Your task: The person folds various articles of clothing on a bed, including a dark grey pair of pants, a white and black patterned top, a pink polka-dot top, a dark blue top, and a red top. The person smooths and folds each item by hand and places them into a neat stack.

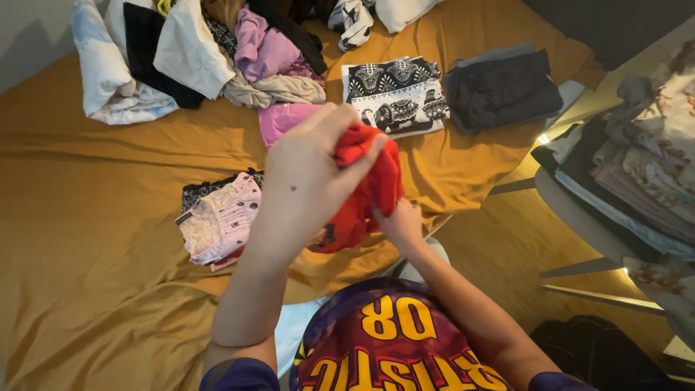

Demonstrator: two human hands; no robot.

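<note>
Both hands (pixel 311 174) raised, fingers seemingly pinched.

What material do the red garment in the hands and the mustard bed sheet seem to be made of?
Red garment: soft, matte knit fabric, probably cotton jersey; it bunches into loose rounded folds. Mustard bed sheet: smooth woven cloth, perhaps cotton, slightly sheened; it shows long shallow wrinkles.

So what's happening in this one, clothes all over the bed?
A person stands at a bed with a mustard-yellow sheet, holding a bunched red fabric garment in both hands: the left hand grips it from above, the right hand from below. On the sheet lie a small folded pink-and-white stack, a folded black-and-white patterned cloth, a folded dark grey pile and an unsorted heap of clothes.
</note>
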